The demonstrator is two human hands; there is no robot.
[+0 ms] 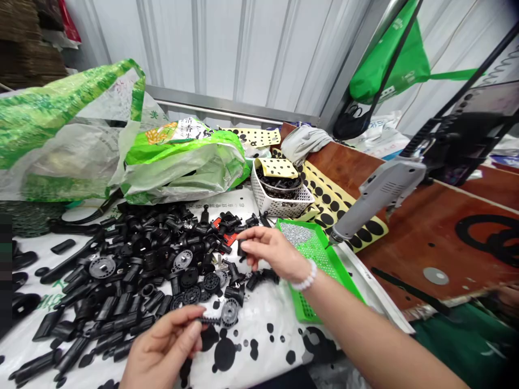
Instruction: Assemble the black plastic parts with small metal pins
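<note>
Low in the head view, my left hand (168,343) pinches the end of a black ribbed stem (211,321). A grey toothed disc (230,313) is at the stem's far end; I cannot tell whether the two are joined. My right hand (270,253) has a small black cylindrical part (241,248) between thumb and fingers, partly hidden by them. That hand hovers over the right edge of a heap of black plastic parts (150,259). Within the heap lie tubes, rings, and grey discs such as this one (183,260).
Right of my hands, a green perforated tray (300,308) holds small silvery pieces (295,234). A grey power screwdriver (377,189) hangs above it. Behind stand a white basket (279,205) and green-white plastic bags (182,162). Yellow sheets with black dots (336,200) lie farther right.
</note>
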